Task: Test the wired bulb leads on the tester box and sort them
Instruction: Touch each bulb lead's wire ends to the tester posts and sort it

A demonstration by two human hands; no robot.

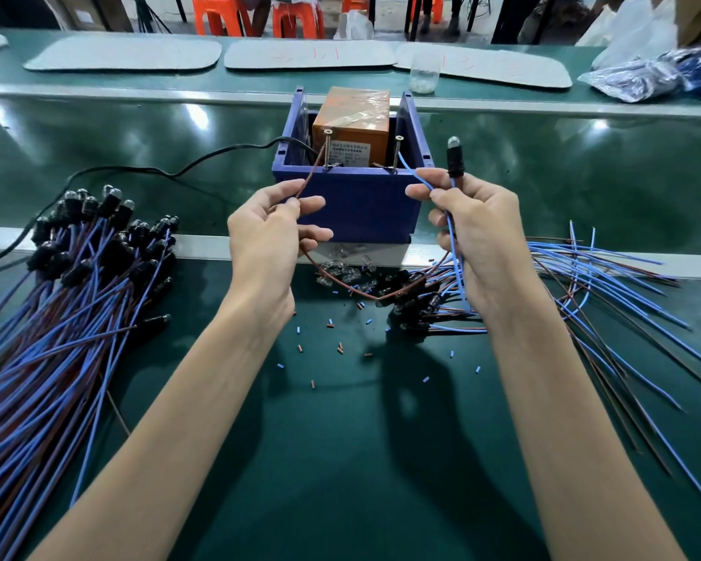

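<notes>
The left hand (pixel 272 232) pinches the brown lead (pixel 311 174) between thumb and forefinger, its end up against the left screw post (pixel 327 149) of the blue tester box (pixel 361 204); the right hand (pixel 474 232) pinches the blue lead (pixel 415 172), whose tip is near the right screw post (pixel 398 151), and grips the black bulb holder (pixel 455 159) upright; bundled wired bulbs (pixel 77 269) lie left on the green tabletop (pixel 340 439); a loose heap (pixel 583 273) lies right.

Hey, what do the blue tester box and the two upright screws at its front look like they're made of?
Blue tester box: probably moulded plastic, matte, judging by its even colour and thick flat walls. Left screw and right screw: metal, seemingly bare steel, with threaded shafts and shiny heads.
</notes>
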